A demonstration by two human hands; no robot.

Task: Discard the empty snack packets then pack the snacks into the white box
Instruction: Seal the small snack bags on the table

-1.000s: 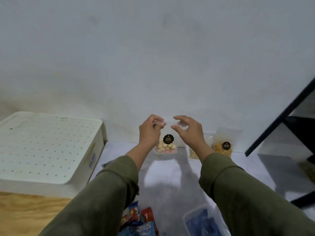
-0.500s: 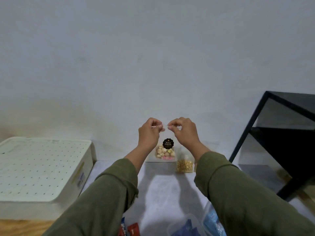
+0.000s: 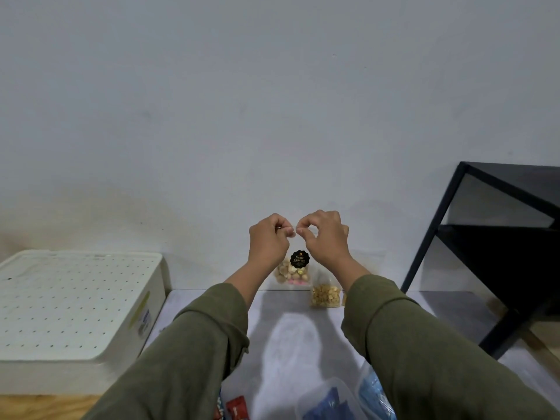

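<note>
We face a plain pale wall point(image 3: 272, 101), slightly yellowed low on its left side. A light grey tabletop point(image 3: 291, 338) runs up to it. At the right we see a black metal-framed shelf unit point(image 3: 497, 237) with dark shelves, standing on a wooden floor point(image 3: 542, 341). The light is soft and dim.

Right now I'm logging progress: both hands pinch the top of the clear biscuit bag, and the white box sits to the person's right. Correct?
Not quite. The head view shows the white box on the person's left, not right. The left hand and right hand do pinch the top of the biscuit bag.
</note>
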